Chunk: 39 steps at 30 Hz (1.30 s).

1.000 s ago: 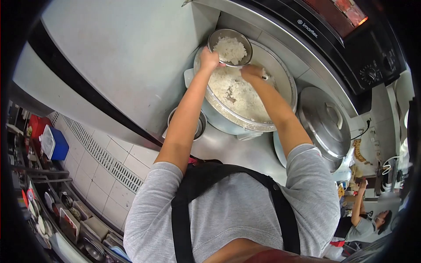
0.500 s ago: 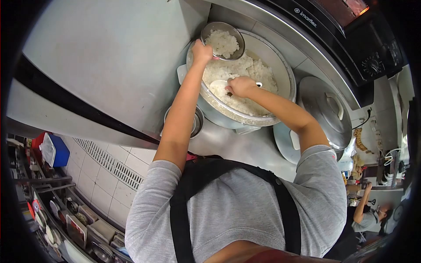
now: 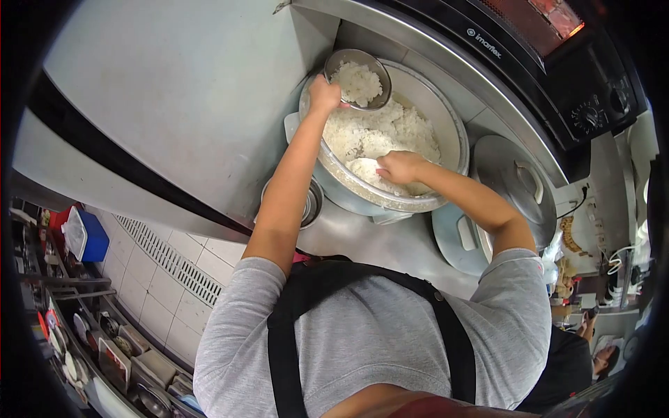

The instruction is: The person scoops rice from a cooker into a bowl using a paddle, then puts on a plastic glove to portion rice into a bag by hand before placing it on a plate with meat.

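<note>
A metal bowl (image 3: 385, 97) partly filled with white rice (image 3: 359, 82) is held by its rim in my left hand (image 3: 326, 95), over the far left side of a large pot (image 3: 456, 132). The pot holds a big heap of cooked rice (image 3: 380, 129). Low in the pot near its front wall, my right hand (image 3: 402, 167) is closed on a white rice paddle (image 3: 364, 164). The paddle's blade points left and lies against the rice; its handle is mostly hidden by my fingers.
A lidded pot (image 3: 512, 177) stands to the right, and stacked metal bowls (image 3: 311, 202) sit at the front left on the steel counter (image 3: 355, 233). A black oven (image 3: 516, 63) is above. A white panel (image 3: 195, 90) borders the left. Another person (image 3: 568, 366) is at far right.
My right hand has moved the paddle toward the pot's front wall and slightly right. The bowl in my left hand sits slightly lower in view, as does the pot.
</note>
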Available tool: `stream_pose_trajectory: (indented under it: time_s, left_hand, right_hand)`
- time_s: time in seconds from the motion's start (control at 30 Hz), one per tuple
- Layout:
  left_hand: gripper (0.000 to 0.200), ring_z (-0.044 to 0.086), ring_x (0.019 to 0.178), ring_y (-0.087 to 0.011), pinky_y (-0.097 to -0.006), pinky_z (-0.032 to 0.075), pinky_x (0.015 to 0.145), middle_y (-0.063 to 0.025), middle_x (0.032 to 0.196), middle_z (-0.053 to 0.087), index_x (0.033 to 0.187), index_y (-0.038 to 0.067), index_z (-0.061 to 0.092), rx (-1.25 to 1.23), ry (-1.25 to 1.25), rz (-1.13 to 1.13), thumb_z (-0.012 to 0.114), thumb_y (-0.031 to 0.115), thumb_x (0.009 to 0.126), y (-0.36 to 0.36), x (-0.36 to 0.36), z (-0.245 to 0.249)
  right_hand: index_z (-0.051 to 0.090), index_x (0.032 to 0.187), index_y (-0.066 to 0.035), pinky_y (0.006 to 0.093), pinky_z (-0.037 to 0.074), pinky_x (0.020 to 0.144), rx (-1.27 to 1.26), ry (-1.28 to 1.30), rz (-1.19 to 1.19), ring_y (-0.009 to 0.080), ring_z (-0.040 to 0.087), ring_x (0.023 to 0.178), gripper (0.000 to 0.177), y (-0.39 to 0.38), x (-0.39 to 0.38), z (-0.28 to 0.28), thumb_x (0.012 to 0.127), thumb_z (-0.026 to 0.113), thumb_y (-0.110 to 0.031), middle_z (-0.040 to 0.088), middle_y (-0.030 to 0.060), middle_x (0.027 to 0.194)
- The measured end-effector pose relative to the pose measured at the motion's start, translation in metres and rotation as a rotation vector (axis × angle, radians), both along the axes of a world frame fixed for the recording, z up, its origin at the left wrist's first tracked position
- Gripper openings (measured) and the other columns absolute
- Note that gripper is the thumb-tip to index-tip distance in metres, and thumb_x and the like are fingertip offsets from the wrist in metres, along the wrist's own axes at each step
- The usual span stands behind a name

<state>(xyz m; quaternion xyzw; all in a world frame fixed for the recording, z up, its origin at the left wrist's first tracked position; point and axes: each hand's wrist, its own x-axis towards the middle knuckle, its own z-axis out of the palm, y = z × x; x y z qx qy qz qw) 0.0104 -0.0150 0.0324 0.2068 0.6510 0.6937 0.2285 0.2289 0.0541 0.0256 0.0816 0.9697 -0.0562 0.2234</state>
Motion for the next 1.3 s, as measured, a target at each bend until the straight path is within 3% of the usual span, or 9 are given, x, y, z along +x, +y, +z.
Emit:
stream_pose_trajectory:
  time_s: [0.27,0.4,0.47,0.57,0.63,0.77,0.97,1.13,1.3]
  left_hand:
    - [0.034,0.065,0.065,-0.0381,-0.0364,0.056,0.044,-0.0318,0.107,0.054,0.109,-0.017,0.044,0.03,0.0,-0.028,0.044,-0.002,0.079,0.01,-0.009,-0.017]
    - [0.034,0.065,0.065,-0.0371,-0.0365,0.057,0.045,-0.0316,0.105,0.054,0.11,-0.016,0.043,-0.049,0.0,-0.1,0.044,-0.001,0.079,0.014,-0.015,-0.018]
    - [0.035,0.065,0.065,-0.0368,-0.0363,0.057,0.045,-0.0308,0.105,0.055,0.11,-0.016,0.043,-0.089,-0.042,-0.113,0.044,0.0,0.079,0.01,-0.007,-0.019]
    - [0.039,0.064,0.063,-0.0238,-0.0311,0.056,0.044,-0.0176,0.095,0.059,0.117,-0.004,0.045,0.138,0.026,-0.091,0.045,0.003,0.079,0.005,0.004,-0.024]
    - [0.041,0.064,0.065,-0.0232,-0.0303,0.056,0.044,-0.0171,0.096,0.06,0.12,-0.002,0.043,0.206,0.005,-0.054,0.045,0.003,0.079,-0.011,0.02,-0.012]
    - [0.047,0.065,0.07,-0.0218,-0.0284,0.056,0.046,-0.0161,0.1,0.059,0.126,0.002,0.039,0.255,-0.075,-0.022,0.043,0.001,0.079,-0.065,0.05,0.019]
    - [0.047,0.066,0.071,-0.0233,-0.0311,0.056,0.046,-0.0171,0.097,0.062,0.127,0.0,0.037,0.287,-0.117,0.06,0.051,0.005,0.082,-0.174,0.105,0.037]
    - [0.045,0.066,0.065,-0.025,-0.0333,0.056,0.046,-0.0177,0.091,0.061,0.122,-0.001,0.04,0.31,-0.149,0.261,0.052,0.004,0.079,-0.267,0.18,0.008]
    - [0.053,0.066,0.072,-0.0227,-0.0281,0.055,0.044,-0.0163,0.1,0.059,0.127,0.0,0.036,0.367,-0.224,0.56,0.049,0.001,0.076,-0.373,0.278,-0.032]
  right_hand:
    - [0.057,0.085,0.0,0.0407,0.046,0.065,-0.487,0.023,0.074,0.0269,0.057,0.064,0.022,0.047,0.017,-0.025,0.086,0.049,-0.02,0.061,0.0154,0.073]
    - [0.059,0.098,-0.007,0.0277,0.042,0.053,-0.678,-0.075,-0.371,0.01,0.049,0.058,0.019,0.072,0.011,0.016,0.087,0.049,-0.019,0.057,0.0004,0.071]
    - [0.058,0.107,-0.009,0.0273,0.044,0.055,-0.665,0.332,-0.631,0.0087,0.053,0.063,0.024,0.082,0.004,0.027,0.088,0.049,-0.021,0.059,0.0007,0.075]
    - [0.052,0.116,-0.007,0.0359,0.048,0.065,-0.381,0.169,-0.458,0.0198,0.062,0.076,0.032,0.08,-0.019,0.1,0.089,0.049,-0.025,0.064,0.0108,0.086]
    - [0.049,0.118,-0.004,0.0427,0.047,0.075,0.252,0.817,-0.088,0.0341,0.061,0.09,0.034,0.079,-0.032,0.103,0.09,0.047,-0.024,0.062,0.0221,0.097]
    - [0.051,0.115,-0.001,0.0446,0.044,0.084,0.184,0.628,-0.291,0.0413,0.057,0.098,0.03,0.006,-0.041,0.128,0.091,0.041,-0.016,0.058,0.0283,0.104]
    - [0.051,0.118,0.004,0.0432,0.045,0.079,-0.018,0.934,0.073,0.0415,0.058,0.095,0.034,-0.039,-0.007,0.156,0.089,0.046,-0.014,0.059,0.0294,0.098]
    - [0.055,0.108,0.003,0.0479,0.041,0.061,0.002,0.53,0.489,0.0437,0.055,0.073,0.027,-0.137,0.013,0.143,0.089,0.047,-0.014,0.056,0.0289,0.078]
    - [0.051,0.107,0.008,0.0367,0.04,0.055,-0.48,0.407,0.864,0.026,0.051,0.061,0.024,-0.187,-0.018,0.137,0.089,0.048,-0.007,0.057,0.0174,0.073]
